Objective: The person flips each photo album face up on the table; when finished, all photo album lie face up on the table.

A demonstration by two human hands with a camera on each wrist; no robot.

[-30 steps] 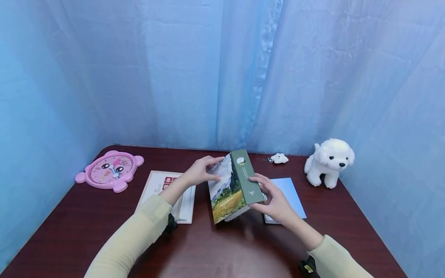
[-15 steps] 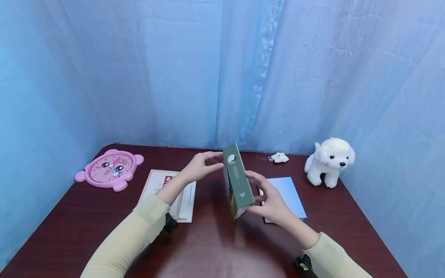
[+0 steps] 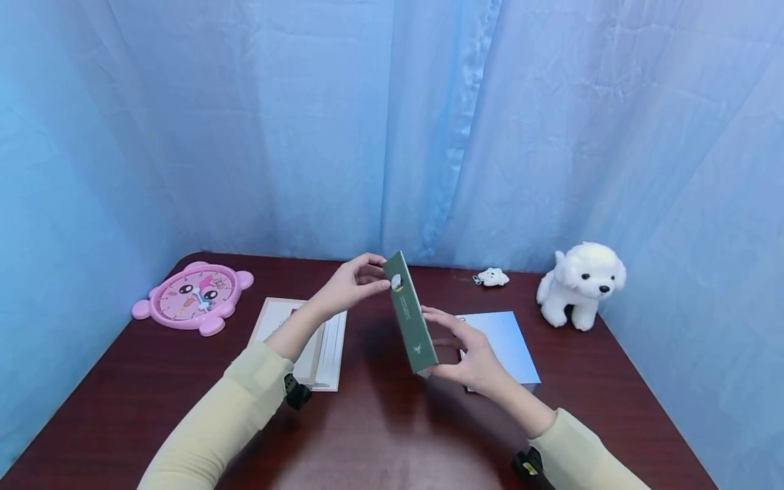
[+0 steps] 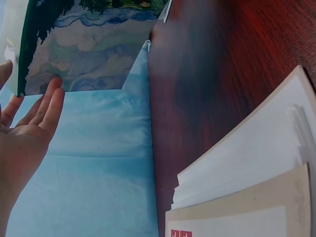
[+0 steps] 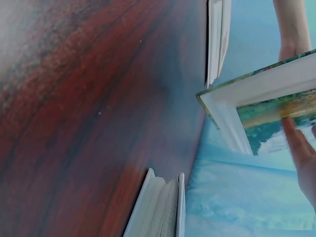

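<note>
A thick hardback book with a dark green spine and painted landscape covers (image 3: 412, 316) is held above the glossy reddish-brown wooden table (image 3: 373, 435), between the two hands: its far end is by the left hand (image 3: 343, 286), its near end by the right hand (image 3: 476, 354). The book's long axis slants from far left to near right, the far end higher. The spine faces the head camera, with the white-and-yellow oval at the far end and a small white emblem at the near end.

The left hand, loosely bent, pinches the far end, thumb at the spine, fingertips on the painted left-hand cover. The right hand is spread wide, gripping the near end; its index finger and thumb meet the spine's right edge, while another finger lies against the right-hand painted cover.
</note>
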